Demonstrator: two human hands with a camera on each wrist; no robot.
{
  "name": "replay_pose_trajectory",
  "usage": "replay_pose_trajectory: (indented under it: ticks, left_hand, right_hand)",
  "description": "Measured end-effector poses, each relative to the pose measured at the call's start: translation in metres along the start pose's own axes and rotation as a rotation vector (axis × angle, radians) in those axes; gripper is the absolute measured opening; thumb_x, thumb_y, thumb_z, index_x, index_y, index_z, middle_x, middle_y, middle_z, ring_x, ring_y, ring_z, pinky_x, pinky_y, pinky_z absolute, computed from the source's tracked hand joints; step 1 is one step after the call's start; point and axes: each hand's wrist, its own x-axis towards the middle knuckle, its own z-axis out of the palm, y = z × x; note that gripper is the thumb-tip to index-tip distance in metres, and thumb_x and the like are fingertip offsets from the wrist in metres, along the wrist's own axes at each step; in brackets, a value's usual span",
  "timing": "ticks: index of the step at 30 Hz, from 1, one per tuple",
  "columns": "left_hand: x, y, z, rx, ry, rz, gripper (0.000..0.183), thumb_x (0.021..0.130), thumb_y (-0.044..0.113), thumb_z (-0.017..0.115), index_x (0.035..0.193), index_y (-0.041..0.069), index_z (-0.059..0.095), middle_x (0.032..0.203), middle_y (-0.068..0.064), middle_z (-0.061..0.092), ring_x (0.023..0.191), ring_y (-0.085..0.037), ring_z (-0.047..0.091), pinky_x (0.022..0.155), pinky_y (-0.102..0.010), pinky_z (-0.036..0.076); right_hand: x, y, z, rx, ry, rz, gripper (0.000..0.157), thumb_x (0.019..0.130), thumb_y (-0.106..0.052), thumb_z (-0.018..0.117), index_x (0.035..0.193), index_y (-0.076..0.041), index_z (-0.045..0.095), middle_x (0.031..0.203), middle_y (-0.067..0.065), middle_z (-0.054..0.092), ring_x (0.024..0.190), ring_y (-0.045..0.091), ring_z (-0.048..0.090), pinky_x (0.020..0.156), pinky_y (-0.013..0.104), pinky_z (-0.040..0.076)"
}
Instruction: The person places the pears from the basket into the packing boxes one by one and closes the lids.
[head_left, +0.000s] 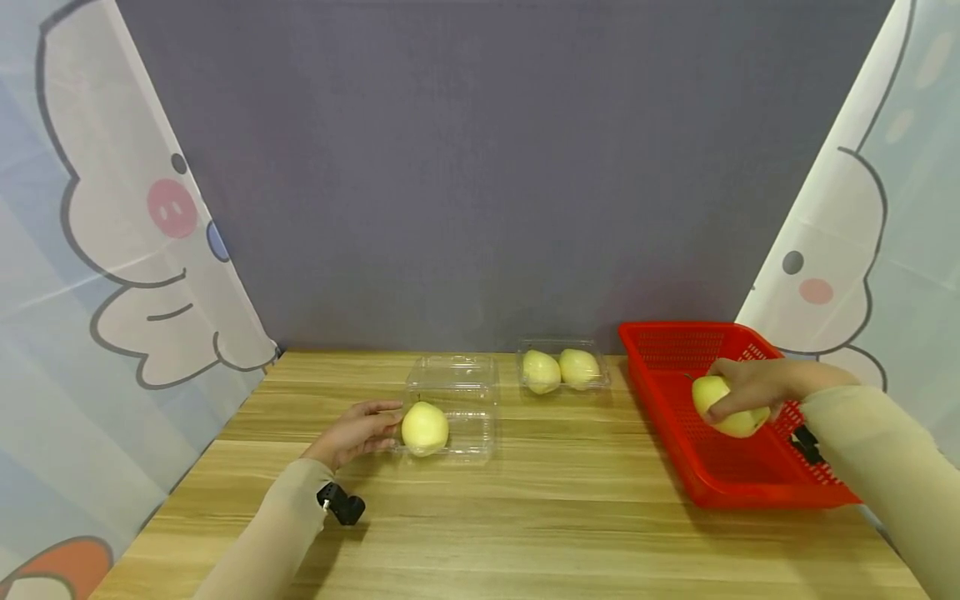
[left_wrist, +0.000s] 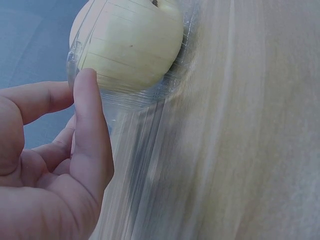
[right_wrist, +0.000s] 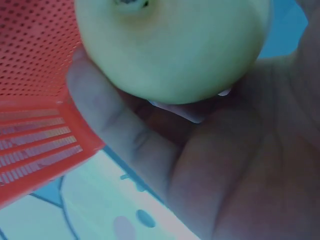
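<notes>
Grey panel point(head_left: 480, 167): there it stands, broad and plain, behind the red basket point(head_left: 772, 497) and stretching far off to its left.
Printed curtains point(head_left: 75, 308): cartoon shapes on both flanks, one well left of the basket, the other along its right.
Wooden table point(head_left: 525, 525): striped grain, running under the basket and away to its left.
Red basket: perforated walls, and here's the action, a hand right over it!
Cream sleeves point(head_left: 877, 450): one reaches in across the basket's right side, the other lies well to its left.
Open container point(head_left: 472, 433): clear plastic, well left of the basket, lid raised on the panel side.
Second container point(head_left: 558, 346): clear too, nearer the basket, left of its far corner.
Right hand point(head_left: 757, 387): over the basket, thumb and fingers curled round the held fruit point(right_wrist: 175, 50).
Left hand point(head_left: 363, 431): far left of the basket, thumb and fingertips pinching the open container's left edge.
Held fruit: pale yellow, within the basket's outline; whether it touches the basket floor, we can't tell.
Single fruit point(head_left: 425, 429): well left of the basket, sitting in the open container's left part, close by those pinching fingertips.
Paired fruits point(head_left: 542, 372): side by side in the second container, left of the basket.
Wrist cameras point(head_left: 341, 504): small and black, one at the basket's right, one far to its left.
</notes>
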Motion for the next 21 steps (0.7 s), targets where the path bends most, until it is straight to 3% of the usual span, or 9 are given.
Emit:
replay_pose_trajectory:
  ticks: [10, 16, 21]
  left_hand:
    - [0.0, 0.0, 0.001, -0.006, 0.008, -0.001, 0.054, 0.103, 0.016, 0.058, 0.148, -0.007, 0.038, 0.106, -0.01, 0.057, 0.086, -0.014, 0.057, 0.075, -0.025, 0.058]
    - [0.0, 0.0, 0.001, -0.009, 0.011, -0.004, 0.055, 0.103, 0.016, 0.059, 0.148, -0.006, 0.039, 0.107, -0.011, 0.057, 0.086, -0.015, 0.058, 0.075, -0.026, 0.058]
    - [0.001, -0.002, 0.0, -0.015, 0.007, -0.009, 0.054, 0.103, 0.016, 0.059, 0.149, -0.005, 0.039, 0.106, -0.011, 0.059, 0.084, -0.014, 0.059, 0.074, -0.026, 0.058]
  right_hand:
    - [-0.003, -0.035, 0.003, -0.072, 0.046, -0.054, 0.068, 0.076, -0.033, 0.076, 0.126, 0.002, 0.043, 0.095, 0.007, 0.053, 0.078, 0.023, 0.055, 0.06, 0.035, 0.053]
    - [0.0, -0.048, 0.006, -0.098, 0.078, -0.075, 0.066, 0.075, -0.031, 0.076, 0.124, -0.001, 0.045, 0.096, 0.006, 0.054, 0.081, 0.022, 0.055, 0.061, 0.035, 0.053]
    - [0.003, -0.057, 0.008, -0.134, 0.122, -0.14, 0.061, 0.074, -0.031, 0.076, 0.121, -0.003, 0.048, 0.095, 0.004, 0.056, 0.082, 0.021, 0.056, 0.063, 0.034, 0.052]
